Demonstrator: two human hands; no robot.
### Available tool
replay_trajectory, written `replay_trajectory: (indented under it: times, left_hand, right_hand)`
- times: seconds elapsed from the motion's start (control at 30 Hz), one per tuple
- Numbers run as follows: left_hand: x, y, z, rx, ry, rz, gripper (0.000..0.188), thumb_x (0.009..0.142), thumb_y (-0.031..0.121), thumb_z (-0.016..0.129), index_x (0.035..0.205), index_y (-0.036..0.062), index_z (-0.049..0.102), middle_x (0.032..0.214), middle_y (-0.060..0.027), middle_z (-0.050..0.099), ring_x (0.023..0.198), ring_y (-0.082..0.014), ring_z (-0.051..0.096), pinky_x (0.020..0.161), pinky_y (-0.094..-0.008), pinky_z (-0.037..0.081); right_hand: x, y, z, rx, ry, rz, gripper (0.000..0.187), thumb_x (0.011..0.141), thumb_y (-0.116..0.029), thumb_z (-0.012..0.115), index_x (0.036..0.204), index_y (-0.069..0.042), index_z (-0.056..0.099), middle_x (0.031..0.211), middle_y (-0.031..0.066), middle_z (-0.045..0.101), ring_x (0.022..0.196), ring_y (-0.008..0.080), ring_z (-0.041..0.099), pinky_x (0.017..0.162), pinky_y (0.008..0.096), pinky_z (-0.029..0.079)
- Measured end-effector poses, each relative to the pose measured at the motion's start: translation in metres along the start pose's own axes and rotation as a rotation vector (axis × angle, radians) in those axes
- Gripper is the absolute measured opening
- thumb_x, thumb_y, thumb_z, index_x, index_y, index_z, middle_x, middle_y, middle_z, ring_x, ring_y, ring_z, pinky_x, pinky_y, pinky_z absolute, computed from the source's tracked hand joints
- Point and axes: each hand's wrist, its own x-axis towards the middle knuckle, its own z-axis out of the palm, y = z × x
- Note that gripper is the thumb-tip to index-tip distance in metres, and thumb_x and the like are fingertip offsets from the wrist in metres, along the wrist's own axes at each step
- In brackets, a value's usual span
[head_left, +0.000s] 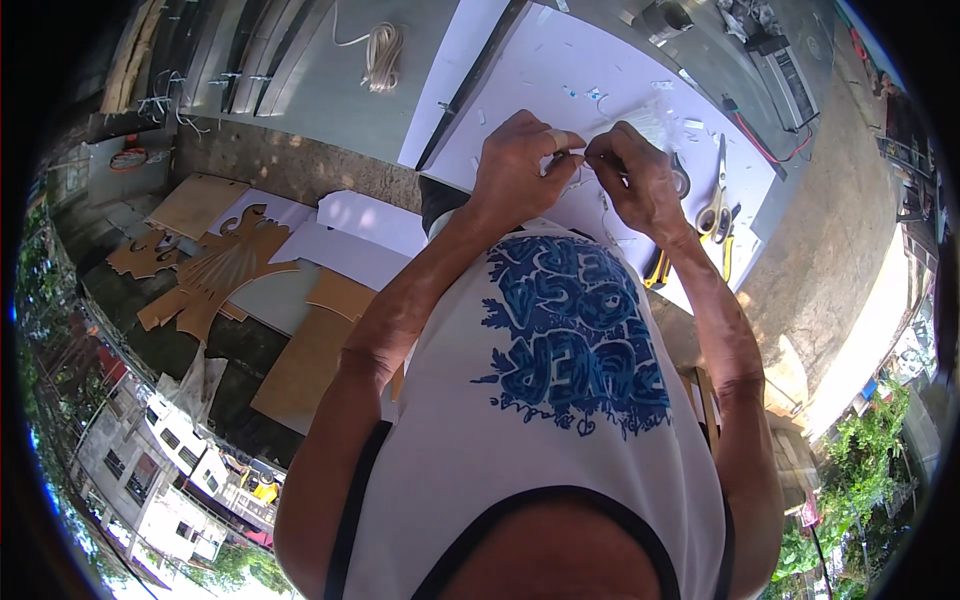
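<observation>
My left hand [522, 172] and my right hand [638, 182] meet above a white sheet [545, 75]. Thumb and fingers of both are pinched together, almost touching. Something thin and small seems to be between them, but I cannot make out what it is. A pale band wraps one finger of the left hand. Just beyond the right hand lies a bundle of clear, thin plastic strips [655, 122]. Yellow-handled scissors [714, 215] lie to its right, and dark-handled scissors [681, 178] are partly covered by that hand. Small clippings are scattered over the sheet.
A coil of pale cord [381, 60] lies on the grey table at the back. At the back right are a metal power supply [782, 82] and red wire [750, 132]. Yellow-handled pliers [658, 270] sit by my right forearm. Cut brown boards [235, 262] lie low at left.
</observation>
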Motion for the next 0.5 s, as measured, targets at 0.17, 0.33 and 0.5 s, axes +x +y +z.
replay_trajectory:
  times: [0.17,0.33,0.5]
  left_hand:
    - [0.0028,-0.0070,-0.0036,0.029,-0.140,0.044,0.020,0.079,0.014,0.081,0.098,0.0081,0.079,0.084,-0.0061,0.074,0.083,-0.0216,0.065,0.072,-0.0351,0.054]
    - [0.0065,-0.0056,-0.0061,0.047,-0.200,0.040,0.019,0.079,0.015,0.082,0.096,0.0083,0.079,0.085,-0.0058,0.075,0.083,-0.0212,0.064,0.073,-0.0348,0.054]
    - [0.0092,-0.0079,-0.0059,0.030,-0.215,0.041,0.015,0.079,0.015,0.081,0.093,0.0083,0.080,0.085,-0.0048,0.075,0.084,-0.0215,0.064,0.072,-0.0345,0.054]
  right_hand:
    - [-0.0026,-0.0003,-0.0001,-0.088,0.036,-0.043,0.007,0.087,0.001,0.066,0.093,-0.002,0.063,0.084,0.0127,0.060,0.070,0.0333,0.065,0.061,0.0412,0.050]
    - [-0.0030,0.0003,-0.0036,-0.124,0.028,-0.078,0.006,0.087,-0.001,0.068,0.090,-0.002,0.064,0.084,0.0121,0.060,0.070,0.0336,0.065,0.061,0.0418,0.051]
    - [-0.0024,-0.0031,-0.0056,-0.138,0.034,-0.079,0.007,0.085,-0.002,0.070,0.089,-0.002,0.065,0.082,0.0117,0.059,0.070,0.0331,0.065,0.061,0.0415,0.051]
